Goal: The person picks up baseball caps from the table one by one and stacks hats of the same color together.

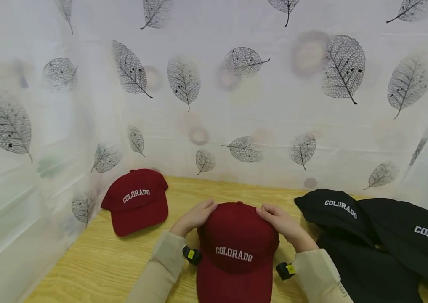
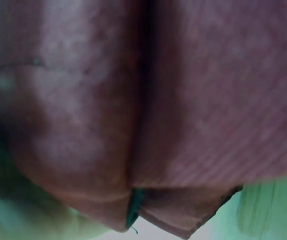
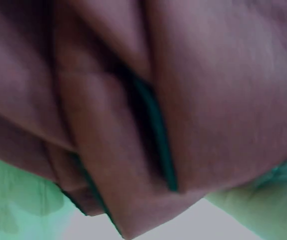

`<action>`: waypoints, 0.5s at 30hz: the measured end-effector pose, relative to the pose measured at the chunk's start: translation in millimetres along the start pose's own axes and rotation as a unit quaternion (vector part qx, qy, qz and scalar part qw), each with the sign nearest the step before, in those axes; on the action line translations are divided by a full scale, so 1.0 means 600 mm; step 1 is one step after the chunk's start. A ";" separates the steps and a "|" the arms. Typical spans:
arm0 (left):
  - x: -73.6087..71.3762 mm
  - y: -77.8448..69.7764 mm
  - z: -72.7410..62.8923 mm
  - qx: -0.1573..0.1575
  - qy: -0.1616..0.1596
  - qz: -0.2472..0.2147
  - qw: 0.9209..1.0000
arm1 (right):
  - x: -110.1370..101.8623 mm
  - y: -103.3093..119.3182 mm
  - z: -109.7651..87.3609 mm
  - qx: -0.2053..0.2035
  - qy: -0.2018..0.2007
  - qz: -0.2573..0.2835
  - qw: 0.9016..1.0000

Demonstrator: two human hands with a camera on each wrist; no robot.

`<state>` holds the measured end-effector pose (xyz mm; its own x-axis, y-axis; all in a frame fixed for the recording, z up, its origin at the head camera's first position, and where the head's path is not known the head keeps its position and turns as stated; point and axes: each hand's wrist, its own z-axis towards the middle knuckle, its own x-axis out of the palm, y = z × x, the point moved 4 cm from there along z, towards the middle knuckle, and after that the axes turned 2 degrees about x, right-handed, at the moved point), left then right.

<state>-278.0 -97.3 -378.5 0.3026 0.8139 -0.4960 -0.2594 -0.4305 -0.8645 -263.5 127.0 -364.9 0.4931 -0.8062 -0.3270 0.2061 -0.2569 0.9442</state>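
Observation:
A dark red baseball cap [image 1: 238, 235] with white COLORADO lettering is between both hands, its brim toward the person. On its left side the left hand [image 1: 195, 217] grips the upper edge of the crown, and the right hand [image 1: 283, 223] grips the opposite side. Red cloth [image 2: 223, 100] fills most of the left wrist view, close to the camera. In the right wrist view the cap's folds and back strap area [image 3: 103, 135] hide most else. The fingers behind the crown are hidden.
Another dark red cap [image 1: 138, 202] lies at the back left of the wooden table [image 1: 96, 261]. Several black caps [image 1: 384, 235] overlap at the right, beside the right forearm. A leaf-patterned curtain [image 1: 214, 113] closes off the back and sides.

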 end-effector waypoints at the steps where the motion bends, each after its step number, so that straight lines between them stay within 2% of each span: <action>1: -0.001 -0.001 0.000 0.001 -0.003 0.000 1.000 | 0.001 0.001 0.001 0.003 -0.013 -0.002 1.000; 5: -0.003 -0.002 0.004 0.013 -0.018 0.009 1.000 | 0.001 0.005 0.006 0.023 -0.091 -0.020 0.995; 7: -0.006 -0.020 -0.003 0.015 -0.021 0.011 1.000 | 0.002 0.007 0.007 0.028 -0.125 -0.028 0.991; 8: -0.006 -0.021 -0.003 0.018 -0.023 0.015 0.999 | 0.003 0.008 0.006 0.031 -0.138 -0.031 0.989; 12: -0.008 -0.032 -0.010 0.019 -0.012 0.054 0.998 | 0.003 0.003 0.006 0.039 -0.164 -0.040 0.985; 14: -0.004 -0.032 -0.010 0.037 -0.001 0.085 0.996 | 0.001 -0.002 0.006 0.039 -0.170 -0.047 0.983; 15: -0.002 -0.043 -0.015 0.053 0.010 0.103 0.993 | 0.000 -0.004 0.007 0.042 -0.174 -0.051 0.983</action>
<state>-263.5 -90.4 -356.3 0.2506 0.7045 -0.6640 -0.4126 -0.5427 -0.7316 -267.6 125.8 -367.1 0.1519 -0.9035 -0.4007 0.1617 -0.3772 0.9119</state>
